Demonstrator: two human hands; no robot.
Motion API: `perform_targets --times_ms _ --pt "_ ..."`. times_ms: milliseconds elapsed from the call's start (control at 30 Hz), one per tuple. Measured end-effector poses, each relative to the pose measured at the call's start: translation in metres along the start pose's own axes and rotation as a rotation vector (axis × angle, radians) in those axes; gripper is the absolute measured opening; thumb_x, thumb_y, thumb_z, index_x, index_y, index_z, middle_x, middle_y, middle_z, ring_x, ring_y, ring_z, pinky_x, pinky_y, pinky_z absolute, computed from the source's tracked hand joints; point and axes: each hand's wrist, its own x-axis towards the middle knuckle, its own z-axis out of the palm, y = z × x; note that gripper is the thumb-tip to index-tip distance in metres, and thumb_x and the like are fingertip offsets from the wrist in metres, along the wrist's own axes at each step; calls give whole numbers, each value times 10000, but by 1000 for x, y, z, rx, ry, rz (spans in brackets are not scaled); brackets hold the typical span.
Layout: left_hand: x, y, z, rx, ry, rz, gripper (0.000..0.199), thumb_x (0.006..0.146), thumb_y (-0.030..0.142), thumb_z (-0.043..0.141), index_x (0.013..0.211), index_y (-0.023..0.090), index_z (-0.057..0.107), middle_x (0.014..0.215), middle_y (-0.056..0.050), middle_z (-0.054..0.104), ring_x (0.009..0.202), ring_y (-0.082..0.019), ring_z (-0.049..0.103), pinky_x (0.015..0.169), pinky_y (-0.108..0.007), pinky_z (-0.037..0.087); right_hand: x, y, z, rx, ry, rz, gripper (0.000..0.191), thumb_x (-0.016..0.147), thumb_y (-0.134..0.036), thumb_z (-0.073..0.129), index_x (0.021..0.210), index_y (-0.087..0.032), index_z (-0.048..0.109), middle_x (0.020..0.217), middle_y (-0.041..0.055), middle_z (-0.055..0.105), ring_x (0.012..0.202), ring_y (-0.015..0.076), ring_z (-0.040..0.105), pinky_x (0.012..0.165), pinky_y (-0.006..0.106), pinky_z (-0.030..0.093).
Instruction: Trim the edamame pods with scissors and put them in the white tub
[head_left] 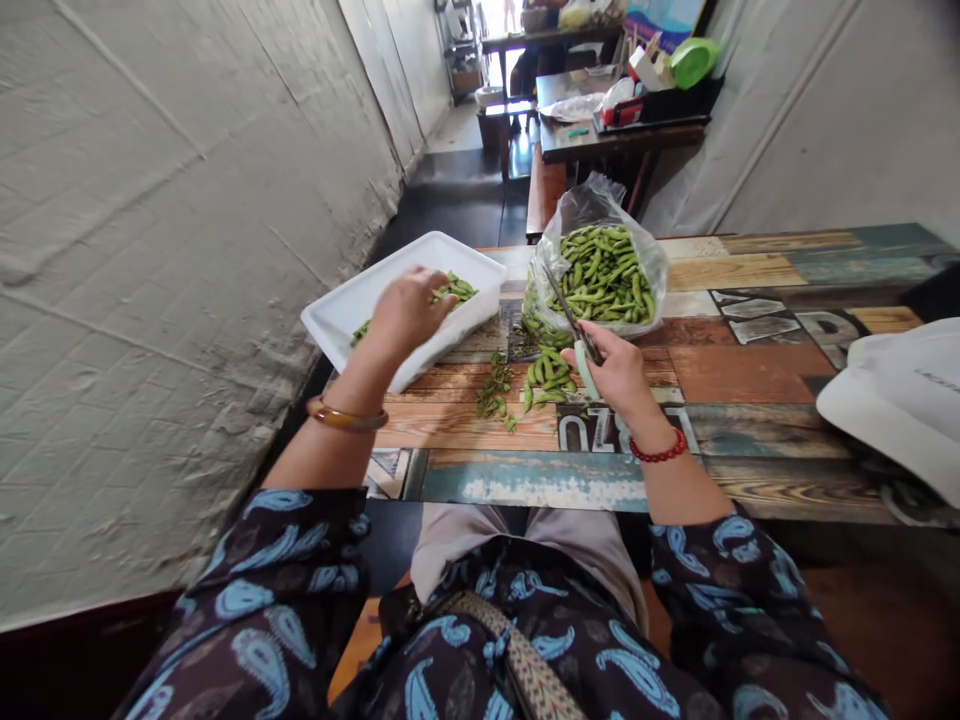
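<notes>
My left hand (409,308) is over the white tray (349,300), slightly blurred. Its fingers look apart, close to green edamame pods (459,290) lying in the tray; no held thing shows. In my right hand (619,370) is a pair of scissors (585,372) with pale green handles, the blades pointing up and away towards a clear plastic bag (651,250). That bag stands open, full of edamame pods (604,270). Below the scissors, a few loose pods (547,375) lie on the table, beside a small heap of trimmed bits (495,388).
The patchwork wood-pattern table (735,365) runs across in front of me. On its right lies a white cap (900,400). A pale wall (150,250) rises close on the left. Farther off, another table (555,140) holds a black tray (675,105) with boxes and a green container.
</notes>
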Motion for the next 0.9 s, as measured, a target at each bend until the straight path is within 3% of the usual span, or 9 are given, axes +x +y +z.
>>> perform_targets --times_ms 100,200,333,433,567,733,800,900 --pt "-12 44 34 45 -199 55 291 880 359 543 841 141 731 901 -106 676 814 -202 622 799 -340 476 1 1 0 11 17 16 559 757 -508 720 1195 -162 694 1134 100 737 1034 277 700 974 426 545" --pt "-23 77 69 112 -358 92 362 866 474 560 833 161 740 917 -119 698 849 -231 651 764 -330 471 1 1 0 8 5 17 562 748 -504 730 1199 -170 692 1137 96 737 1027 274 703 970 424 546" --pt "-27 97 98 188 -405 27 556 847 637 514 877 127 734 940 -175 710 909 -284 671 775 -345 475 1 -1 1 18 3 22 568 741 -507 737 1202 -179 692 1159 100 732 1053 273 696 985 416 537" --pt "-24 99 108 121 -421 41 505 852 594 537 914 125 714 953 -168 705 922 -280 667 776 -341 477 1 -2 1 22 10 18 575 741 -519 732 1196 -170 696 1172 115 726 1066 278 693 991 416 534" --pt "-24 91 115 -65 -459 134 260 852 397 589 918 161 673 953 -105 689 896 -224 641 769 -307 474 1 -3 1 5 12 11 573 753 -523 718 1187 -149 701 1158 132 730 1010 271 710 959 405 550" --pt "-34 70 115 -213 -370 128 127 740 226 631 844 155 614 912 -101 647 821 -214 587 740 -329 457 1 -2 1 -1 17 24 561 744 -509 733 1190 -170 699 1173 111 727 1049 269 698 984 409 538" --pt "-36 62 112 -406 -314 63 111 722 205 627 814 160 584 835 -67 629 766 -185 559 721 -313 447 1 -1 1 -3 14 34 560 744 -498 739 1197 -173 696 1181 109 724 1066 272 694 997 416 532" --pt "-37 53 104 -904 -310 -95 133 757 251 622 819 158 549 763 -25 621 687 -132 545 664 -260 433 1 2 1 10 7 45 569 750 -483 740 1225 -177 679 1197 106 718 1074 267 691 1003 415 532"
